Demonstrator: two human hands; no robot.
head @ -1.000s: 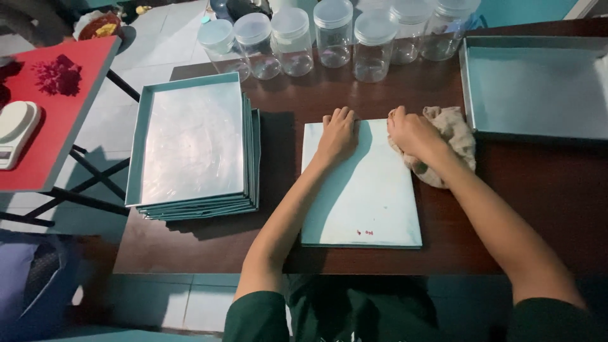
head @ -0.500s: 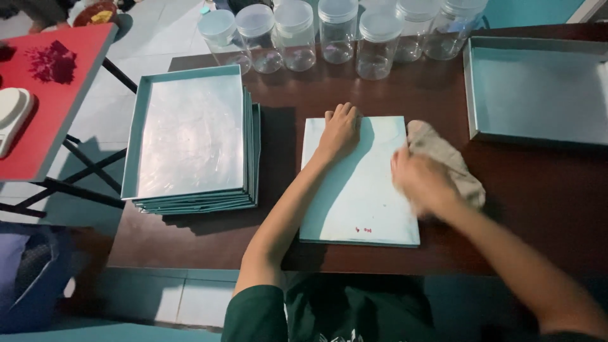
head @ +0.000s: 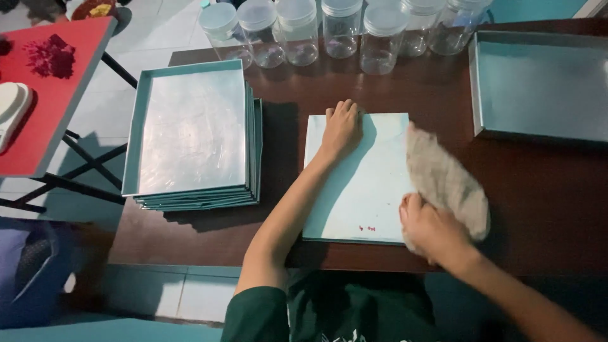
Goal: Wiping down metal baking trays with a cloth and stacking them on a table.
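A flat metal tray [head: 361, 190] lies upside down on the dark wooden table [head: 538, 190] in front of me. My left hand [head: 342, 126] presses flat on its far left corner, fingers spread. My right hand [head: 434, 231] grips a beige cloth [head: 446, 180] at the tray's near right edge; the cloth trails away from my hand along the tray's right side. Small red marks [head: 367, 228] show near the tray's front edge.
A stack of several teal-rimmed metal trays [head: 190, 133] sits at the left of the table. Another tray [head: 538, 88] lies at the far right. Several clear lidded jars [head: 342, 28] line the back edge. A red folding table [head: 44, 101] stands to the left.
My right hand has dragged the cloth from the tray's far right corner down to its near right edge. My left hand has stayed pressed on the tray's far side.
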